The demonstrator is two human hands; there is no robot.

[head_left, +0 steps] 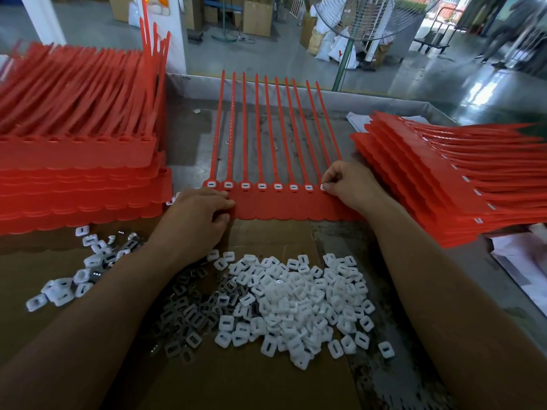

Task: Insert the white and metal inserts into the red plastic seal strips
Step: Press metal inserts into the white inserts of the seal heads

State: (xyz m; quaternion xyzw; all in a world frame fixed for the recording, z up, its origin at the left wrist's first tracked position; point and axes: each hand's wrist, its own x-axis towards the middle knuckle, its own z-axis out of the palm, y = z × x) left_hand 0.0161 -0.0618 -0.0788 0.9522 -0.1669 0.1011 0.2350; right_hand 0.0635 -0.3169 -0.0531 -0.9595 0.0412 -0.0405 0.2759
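Your flat red plastic seal strip sheet (281, 207) lies at frame centre, above the heap of white square inserts (296, 297). Your left hand (201, 220) grips its left edge; keep it flat. Your right hand (346, 184) pinches one white insert (323, 187) at a right-end socket: seat it square and flush.

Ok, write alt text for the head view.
A right hand pinches a white plastic insert at a socket of a flat red plastic seal strip; the left hand grips its left edge. Loose white inserts and grey metal inserts lie in front.
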